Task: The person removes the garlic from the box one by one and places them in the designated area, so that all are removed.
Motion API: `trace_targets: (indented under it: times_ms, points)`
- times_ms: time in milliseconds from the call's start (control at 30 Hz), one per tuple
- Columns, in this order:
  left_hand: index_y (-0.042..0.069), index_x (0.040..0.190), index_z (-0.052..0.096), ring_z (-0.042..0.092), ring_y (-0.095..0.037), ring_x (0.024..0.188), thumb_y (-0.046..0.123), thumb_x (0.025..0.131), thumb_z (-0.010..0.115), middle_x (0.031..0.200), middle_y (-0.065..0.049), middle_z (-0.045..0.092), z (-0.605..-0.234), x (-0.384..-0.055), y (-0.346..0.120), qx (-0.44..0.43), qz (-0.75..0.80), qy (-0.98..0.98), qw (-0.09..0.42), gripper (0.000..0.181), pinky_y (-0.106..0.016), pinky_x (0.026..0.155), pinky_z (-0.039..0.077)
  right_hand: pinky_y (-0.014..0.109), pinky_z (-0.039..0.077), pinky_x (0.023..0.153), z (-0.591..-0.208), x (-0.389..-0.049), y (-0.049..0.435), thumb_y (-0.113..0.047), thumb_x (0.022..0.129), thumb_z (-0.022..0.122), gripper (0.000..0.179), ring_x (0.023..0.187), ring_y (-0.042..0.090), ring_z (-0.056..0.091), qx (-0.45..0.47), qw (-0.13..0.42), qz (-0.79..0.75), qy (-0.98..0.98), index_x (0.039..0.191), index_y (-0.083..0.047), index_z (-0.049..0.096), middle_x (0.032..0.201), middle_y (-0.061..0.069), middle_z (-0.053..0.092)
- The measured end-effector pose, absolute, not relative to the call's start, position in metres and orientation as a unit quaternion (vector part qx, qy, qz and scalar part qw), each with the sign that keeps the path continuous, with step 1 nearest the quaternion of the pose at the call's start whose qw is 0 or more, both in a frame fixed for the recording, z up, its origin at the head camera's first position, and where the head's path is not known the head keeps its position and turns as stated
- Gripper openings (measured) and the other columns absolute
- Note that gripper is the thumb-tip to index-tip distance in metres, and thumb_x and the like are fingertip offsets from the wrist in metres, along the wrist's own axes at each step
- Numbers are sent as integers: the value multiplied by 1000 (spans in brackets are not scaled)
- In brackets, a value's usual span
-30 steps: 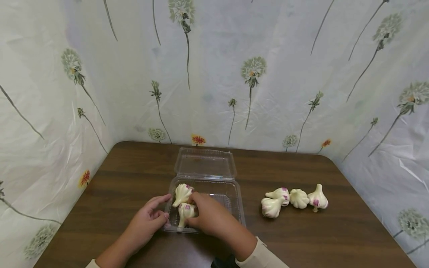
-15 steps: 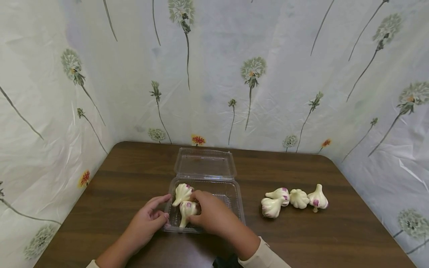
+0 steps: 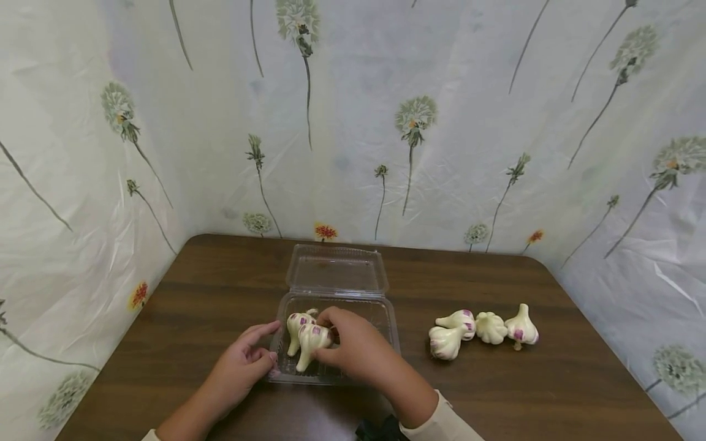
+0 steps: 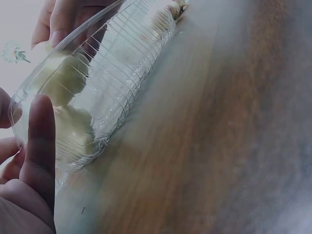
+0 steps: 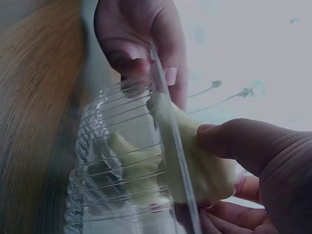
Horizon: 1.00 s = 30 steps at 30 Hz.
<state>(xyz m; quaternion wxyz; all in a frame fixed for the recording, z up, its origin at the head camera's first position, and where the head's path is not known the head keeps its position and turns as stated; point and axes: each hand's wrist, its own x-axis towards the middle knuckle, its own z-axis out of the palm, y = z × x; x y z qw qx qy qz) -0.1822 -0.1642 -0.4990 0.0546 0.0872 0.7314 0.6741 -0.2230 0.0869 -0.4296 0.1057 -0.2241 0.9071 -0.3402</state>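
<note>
A clear plastic clamshell container (image 3: 394, 327) lies on the table, its lid (image 3: 337, 271) folded back. My left hand (image 3: 242, 360) holds the container's near left corner, thumb against the outer wall in the left wrist view. My right hand (image 3: 355, 346) pinches a white garlic bulb (image 3: 314, 338) with purple patches between thumb and fingers. In the right wrist view this garlic bulb (image 5: 195, 161) shows at rim height, partly behind the clear wall. A second garlic bulb (image 3: 295, 326) sits in the container's left side, partly hidden behind the held one.
Several more garlic bulbs (image 3: 491, 327) lie grouped on the brown wooden table (image 3: 469, 398) to the right. A flower-printed sheet (image 3: 353, 122) surrounds the table at the back and sides. Some black object (image 3: 380, 429) shows beside the right sleeve.
My right hand has lifted the nearer garlic bulb up and slightly right. The other bulb inside has turned, its stalk now pointing toward me. The left hand has stayed put.
</note>
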Motion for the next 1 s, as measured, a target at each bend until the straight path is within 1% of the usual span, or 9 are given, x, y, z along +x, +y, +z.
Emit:
trace_targets:
  times_ms: [133,200,267,467,600,767,900,1000]
  points:
    - [-1,154,46,67,-10,78,-4,98,64,152,-20,42,-500,-182,-164,89,672,734,52,59,-23,72,59,39,56,90,-427,-220,91,-33,91,83,38,108,15,64,-226,98,-360,900,122,-22,64,112,-8,67]
    - [0,154,47,66,-9,78,-3,98,64,152,-19,43,-500,-182,-164,87,671,735,52,59,-22,71,59,42,56,94,-427,-219,93,-32,91,83,36,112,18,65,-225,91,-374,895,119,-23,64,113,-9,67]
    - [0,154,47,65,-9,78,-3,98,65,152,-18,43,-500,-181,-163,87,672,734,50,59,-21,71,58,43,56,96,-426,-218,96,-33,91,83,35,114,19,66,-224,84,-384,892,118,-25,63,114,-9,66]
    - [-1,153,48,66,-10,78,-5,97,65,151,-19,43,-500,-180,-163,93,676,730,45,58,-23,71,59,40,58,94,-422,-216,107,-36,91,83,36,115,19,67,-226,76,-410,880,119,-26,62,116,-8,66]
    - [-1,153,48,65,-9,77,-4,97,65,150,-18,44,-499,-180,-163,90,674,732,45,59,-22,71,59,40,59,95,-418,-216,115,-34,91,83,38,115,20,68,-219,61,-440,869,121,-23,62,119,-4,66]
    - [0,154,47,65,-9,78,-4,98,65,151,-18,43,-500,-181,-164,85,672,734,54,59,-22,71,58,36,60,95,-418,-214,124,-33,92,83,43,118,21,69,-161,43,-499,850,127,-21,61,126,2,66]
    - [1,155,46,66,-10,79,-3,98,65,152,-18,42,-501,-181,-165,87,673,733,58,60,-23,72,59,35,60,96,-419,-213,129,-30,90,85,46,115,20,69,-112,12,-529,841,127,-20,61,125,3,68]
    - [1,155,47,67,-11,80,-3,98,66,152,-18,42,-502,-182,-165,87,673,732,56,60,-23,72,60,36,60,96,-420,-212,134,-29,89,86,47,114,19,69,-94,-5,-532,841,127,-19,61,123,3,68]
